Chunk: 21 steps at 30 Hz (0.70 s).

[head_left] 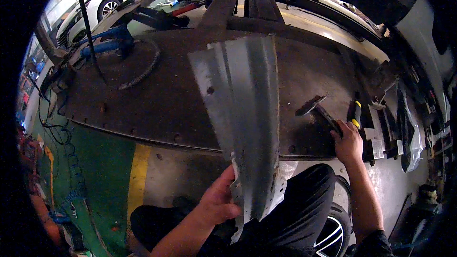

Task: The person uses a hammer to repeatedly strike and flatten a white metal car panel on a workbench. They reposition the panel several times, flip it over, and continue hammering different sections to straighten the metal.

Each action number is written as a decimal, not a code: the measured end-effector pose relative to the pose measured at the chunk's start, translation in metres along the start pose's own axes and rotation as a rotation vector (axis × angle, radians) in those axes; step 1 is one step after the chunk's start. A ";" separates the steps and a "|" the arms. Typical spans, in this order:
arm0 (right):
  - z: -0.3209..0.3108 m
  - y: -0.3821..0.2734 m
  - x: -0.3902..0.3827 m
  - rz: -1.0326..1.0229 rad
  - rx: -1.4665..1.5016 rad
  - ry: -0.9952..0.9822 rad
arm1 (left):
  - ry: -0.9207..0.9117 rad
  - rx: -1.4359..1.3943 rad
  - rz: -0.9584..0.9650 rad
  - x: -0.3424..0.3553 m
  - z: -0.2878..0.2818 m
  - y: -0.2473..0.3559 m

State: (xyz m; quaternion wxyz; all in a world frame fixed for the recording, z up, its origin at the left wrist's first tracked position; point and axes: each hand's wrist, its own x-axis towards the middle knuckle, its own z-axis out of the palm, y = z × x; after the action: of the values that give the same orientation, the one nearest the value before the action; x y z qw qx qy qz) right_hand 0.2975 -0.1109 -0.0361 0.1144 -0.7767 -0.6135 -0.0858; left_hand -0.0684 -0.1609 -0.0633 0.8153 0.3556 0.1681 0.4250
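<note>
A long grey sheet-metal panel [250,95], ridged lengthwise and with a hole near its left edge, stands tilted in front of me. Its broad end lies over the dark metal workbench [162,100], and its narrow, bent end hangs toward my lap. My left hand [221,202] grips the lower left edge of this panel. To the right, my right hand [348,140] is closed round the handle of a hammer [325,113], whose head rests on or just above the bench. Beside that hand lies a tool with a yellow and black handle [357,113].
A blue power tool [112,43] with a hose sits at the bench's far left. Metal blocks [377,148] and clear plastic wrap [413,147] are at the right edge. A wheel [333,231] stands below by my leg. A white car [102,4] is beyond the bench.
</note>
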 end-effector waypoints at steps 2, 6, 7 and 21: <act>-0.001 0.003 -0.001 -0.005 0.019 0.013 | 0.003 -0.088 -0.042 -0.002 0.001 0.004; 0.008 0.011 0.003 -0.069 0.084 0.040 | 0.094 -0.281 -0.077 -0.004 -0.013 -0.005; 0.009 0.012 0.004 -0.088 0.089 0.040 | 0.103 -0.298 -0.095 -0.004 -0.015 -0.005; -0.021 -0.100 -0.089 -0.227 1.229 -0.622 | -0.092 -0.197 -0.051 0.010 -0.002 0.002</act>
State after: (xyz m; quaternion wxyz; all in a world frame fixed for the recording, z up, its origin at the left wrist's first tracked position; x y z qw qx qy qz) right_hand 0.1800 -0.1783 -0.0332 0.3423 -0.4909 -0.6324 0.4918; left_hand -0.0648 -0.1513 -0.0630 0.8638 0.2883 0.0971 0.4017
